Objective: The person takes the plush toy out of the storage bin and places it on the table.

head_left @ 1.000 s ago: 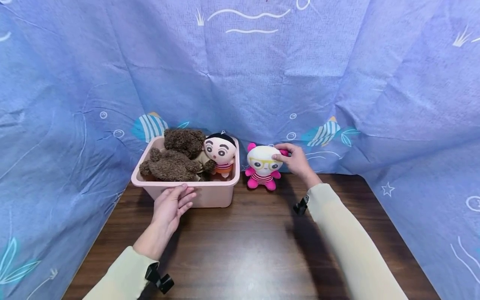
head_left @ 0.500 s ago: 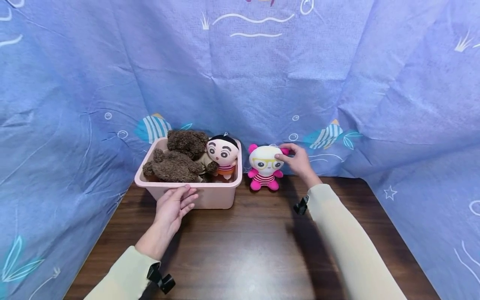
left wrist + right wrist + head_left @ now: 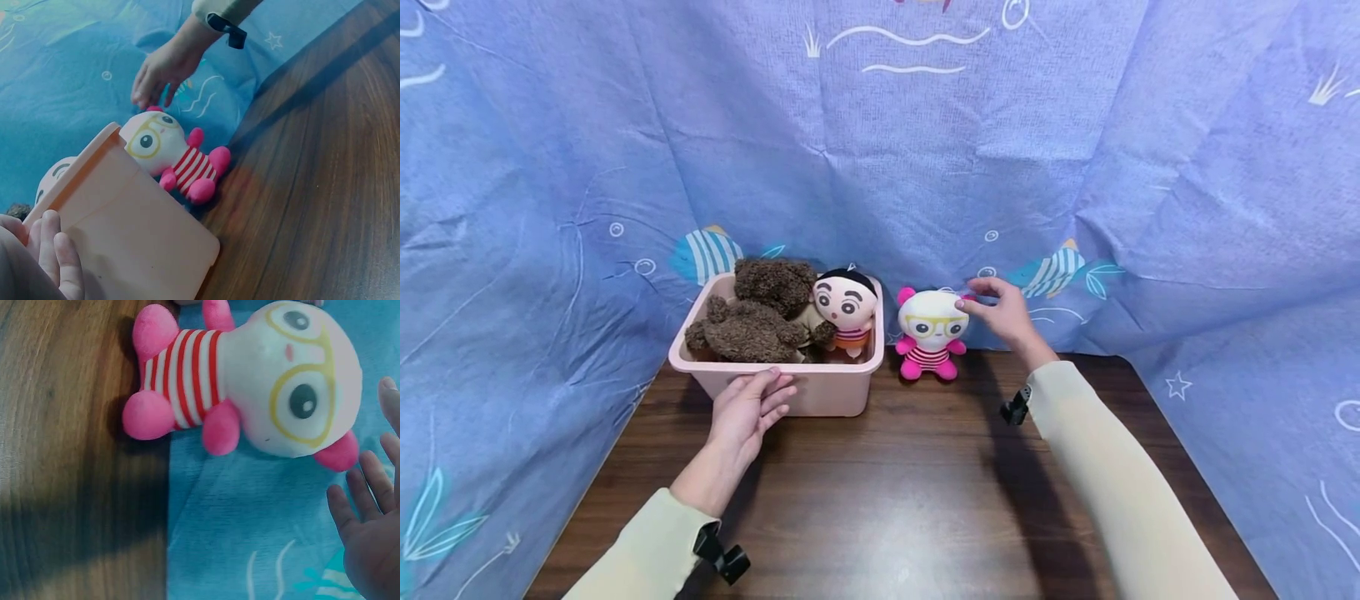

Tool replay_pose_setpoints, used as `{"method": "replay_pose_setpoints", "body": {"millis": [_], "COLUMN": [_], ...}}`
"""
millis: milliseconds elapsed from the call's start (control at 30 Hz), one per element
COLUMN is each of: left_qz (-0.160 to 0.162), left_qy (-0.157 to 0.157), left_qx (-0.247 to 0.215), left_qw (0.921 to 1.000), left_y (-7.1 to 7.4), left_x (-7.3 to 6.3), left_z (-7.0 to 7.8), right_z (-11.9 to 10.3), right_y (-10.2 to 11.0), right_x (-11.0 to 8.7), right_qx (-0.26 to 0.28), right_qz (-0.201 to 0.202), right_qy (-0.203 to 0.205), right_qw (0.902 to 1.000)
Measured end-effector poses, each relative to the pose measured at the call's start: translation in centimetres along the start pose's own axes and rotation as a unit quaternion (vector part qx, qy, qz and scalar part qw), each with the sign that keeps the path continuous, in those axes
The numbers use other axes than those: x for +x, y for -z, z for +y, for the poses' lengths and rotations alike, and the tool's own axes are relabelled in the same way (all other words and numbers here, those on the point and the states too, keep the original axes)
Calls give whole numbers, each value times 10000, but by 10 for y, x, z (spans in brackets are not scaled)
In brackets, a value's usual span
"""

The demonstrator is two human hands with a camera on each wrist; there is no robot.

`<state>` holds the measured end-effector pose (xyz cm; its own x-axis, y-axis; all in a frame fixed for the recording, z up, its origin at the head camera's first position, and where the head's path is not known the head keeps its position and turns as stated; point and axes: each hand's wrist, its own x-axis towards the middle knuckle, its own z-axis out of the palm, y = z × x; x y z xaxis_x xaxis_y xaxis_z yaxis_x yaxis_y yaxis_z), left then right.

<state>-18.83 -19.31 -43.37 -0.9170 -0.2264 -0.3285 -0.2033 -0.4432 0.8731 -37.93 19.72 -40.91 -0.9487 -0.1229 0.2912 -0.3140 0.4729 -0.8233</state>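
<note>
A plush panda [image 3: 934,325] with pink limbs, yellow glasses and a striped red-and-white body sits upright on the table against the cloth. My right hand [image 3: 1000,312] is just off its ear on the right side, thumb and fingers spread with nothing between them; the right wrist view shows a gap between the fingers and the panda's head. My left hand [image 3: 745,412] holds the front rim of a pink bin [image 3: 842,392], thumb at the lip and fingers against the outer wall. Inside lie brown furry plush toys [image 3: 748,329] and a black-haired doll [image 3: 846,304].
The brown wooden table [image 3: 887,500] extends toward me in front of the bin and panda. A blue cloth [image 3: 910,167] printed with fish hangs behind and on both sides. The bin stands close to the panda's left.
My right hand has let go of the panda's head and ear and drawn back slightly to the right. The panda stays seated; my left hand stays at the bin. The head view has shifted slightly.
</note>
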Motion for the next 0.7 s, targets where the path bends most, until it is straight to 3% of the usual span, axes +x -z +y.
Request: {"method": "replay_pose_setpoints", "body": {"millis": [267, 500, 700], "left_qz": [-77, -33, -56], "left_qy": [19, 20, 24], "left_qx": [-117, -160, -132], "left_qw": [9999, 9999, 9999], "left_y": [1, 2, 1], "left_x": [1, 2, 1], "left_z": [1, 1, 1], "right_z": [-42, -81, -96], "right_y": [-9, -45, -78], "right_x": [-2, 9, 22], "right_qx": [24, -41, -586], "right_qz": [-362, -1195, -1781], "right_qy": [217, 607, 591], "right_qw": [9991, 9910, 9805]}}
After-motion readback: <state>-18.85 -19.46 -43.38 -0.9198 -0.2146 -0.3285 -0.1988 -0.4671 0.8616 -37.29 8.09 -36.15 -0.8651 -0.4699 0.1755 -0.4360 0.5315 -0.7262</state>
